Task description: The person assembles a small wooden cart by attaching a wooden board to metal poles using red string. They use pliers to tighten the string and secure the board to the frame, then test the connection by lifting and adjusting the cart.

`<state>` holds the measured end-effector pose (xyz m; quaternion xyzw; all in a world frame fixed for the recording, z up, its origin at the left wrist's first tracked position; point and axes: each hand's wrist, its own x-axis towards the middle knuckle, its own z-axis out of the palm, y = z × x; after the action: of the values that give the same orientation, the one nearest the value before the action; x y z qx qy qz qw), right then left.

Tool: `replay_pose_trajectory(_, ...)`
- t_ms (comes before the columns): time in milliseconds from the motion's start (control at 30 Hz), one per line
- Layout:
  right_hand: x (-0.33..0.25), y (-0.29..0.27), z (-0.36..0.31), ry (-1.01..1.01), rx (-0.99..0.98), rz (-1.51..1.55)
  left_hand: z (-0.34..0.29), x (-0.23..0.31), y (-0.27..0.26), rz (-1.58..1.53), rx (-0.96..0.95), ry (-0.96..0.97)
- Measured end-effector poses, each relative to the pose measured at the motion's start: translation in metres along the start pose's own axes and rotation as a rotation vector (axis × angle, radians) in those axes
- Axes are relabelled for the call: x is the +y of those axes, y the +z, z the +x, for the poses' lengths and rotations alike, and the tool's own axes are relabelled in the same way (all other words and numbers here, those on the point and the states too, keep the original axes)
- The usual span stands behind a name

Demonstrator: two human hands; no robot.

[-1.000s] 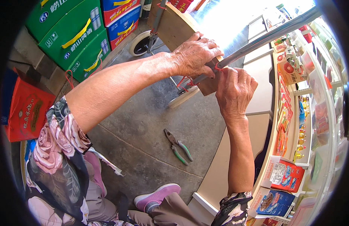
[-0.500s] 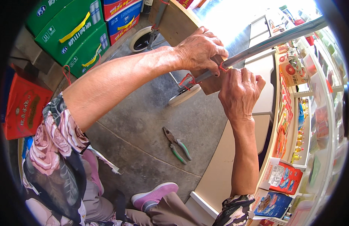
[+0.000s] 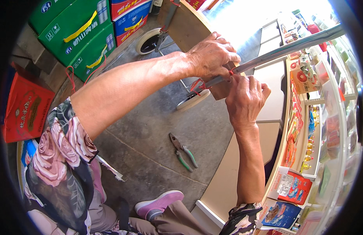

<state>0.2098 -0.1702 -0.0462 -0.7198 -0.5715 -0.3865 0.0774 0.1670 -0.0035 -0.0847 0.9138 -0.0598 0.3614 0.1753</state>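
Note:
A wooden board (image 3: pixel 191 30) stands against the metal frame of a wheeled cart, whose grey tube (image 3: pixel 283 51) runs toward the upper right. Thin red wire (image 3: pixel 232 72) is looped round the tube by the board's corner. My left hand (image 3: pixel 213 58) is closed over that corner, its thumb by the loop. From below, my right hand (image 3: pixel 247 98) comes up to the same spot, fingers curled and pressed together at the red wire; its fingertips are partly hidden. A second red tie (image 3: pixel 197 85) hangs farther along the frame, above a white-rimmed wheel (image 3: pixel 193 100).
Pliers with green-grey handles (image 3: pixel 182 152) lie on the grey floor below my hands. Green cartons (image 3: pixel 77 37) are stacked at upper left, a red box (image 3: pixel 27 105) below them. Light cabinets (image 3: pixel 244 156) and shelves of packages (image 3: pixel 291 188) line the right side.
My right hand has shifted slightly left and down at the wire loop. My left hand stays on the board's corner, its fingers lower. The view has shifted slightly.

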Motion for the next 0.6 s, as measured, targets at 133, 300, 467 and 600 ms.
replay_pose_trajectory(133, 0.004, 0.000, -0.004, 0.029, -0.002, 0.054, -0.009, 0.004, -0.002, -0.034, 0.155, 0.064)
replay_pose_trajectory(300, 0.004, 0.001, -0.005, 0.030, 0.026, 0.038, -0.032, 0.018, -0.008, -0.041, 0.241, 0.047)
replay_pose_trajectory(467, 0.002, 0.000, -0.005, 0.050, 0.030, 0.059, -0.028, 0.027, -0.008, -0.041, 0.268, 0.010)
replay_pose_trajectory(600, 0.002, 0.001, -0.006, 0.062, 0.039, 0.074, -0.024, 0.027, -0.004, -0.034, 0.284, -0.008)
